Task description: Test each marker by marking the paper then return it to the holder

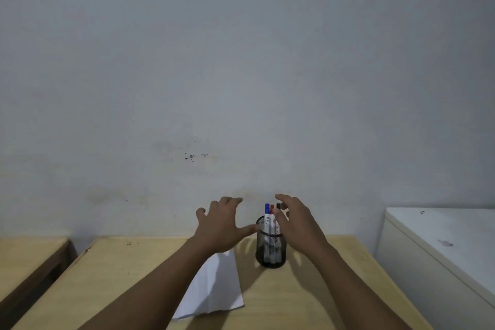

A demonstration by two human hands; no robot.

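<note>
A black mesh holder [270, 252] stands on the wooden table [308, 297], near its far edge. Three markers stand upright in it: blue-capped [267, 215], red-capped [272, 218] and black-capped [278, 207]. A white sheet of paper [214, 286] lies left of the holder, partly under my left forearm. My left hand [222, 225] hovers left of the holder with fingers spread, its thumb close to the rim. My right hand [297, 221] is just right of the markers, fingers curved around the black-capped one; whether they touch it I cannot tell.
A plain grey wall rises right behind the table. A second wooden table [24, 262] stands to the left across a narrow gap. A white cabinet [442, 257] stands to the right of the table.
</note>
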